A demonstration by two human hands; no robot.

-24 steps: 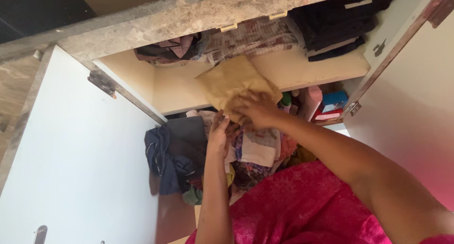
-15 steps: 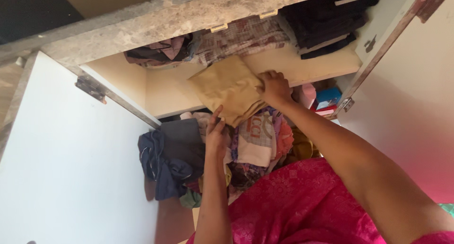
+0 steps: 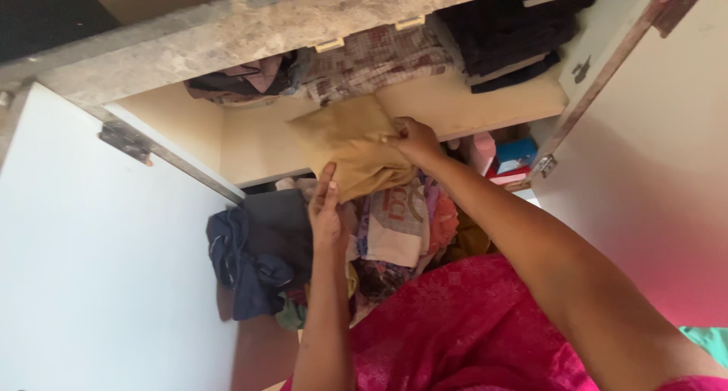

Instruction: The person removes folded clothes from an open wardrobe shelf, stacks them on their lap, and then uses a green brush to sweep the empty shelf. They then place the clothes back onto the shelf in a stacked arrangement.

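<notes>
The right hand (image 3: 413, 139) pinches a folded tan cloth (image 3: 350, 144) at the shelf (image 3: 470, 106) edge; left hand (image 3: 326, 209) fingers, pressed together, touch its lower edge.

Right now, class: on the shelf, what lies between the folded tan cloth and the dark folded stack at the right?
In the head view, bare shelf board separates the tan cloth from the dark stack; only the right hand reaches in.

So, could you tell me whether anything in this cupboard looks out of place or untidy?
Yes: below the shelf, clothes lie in a loose heap, and a dark garment spills out over the edge. The stacks above are folded.
</notes>
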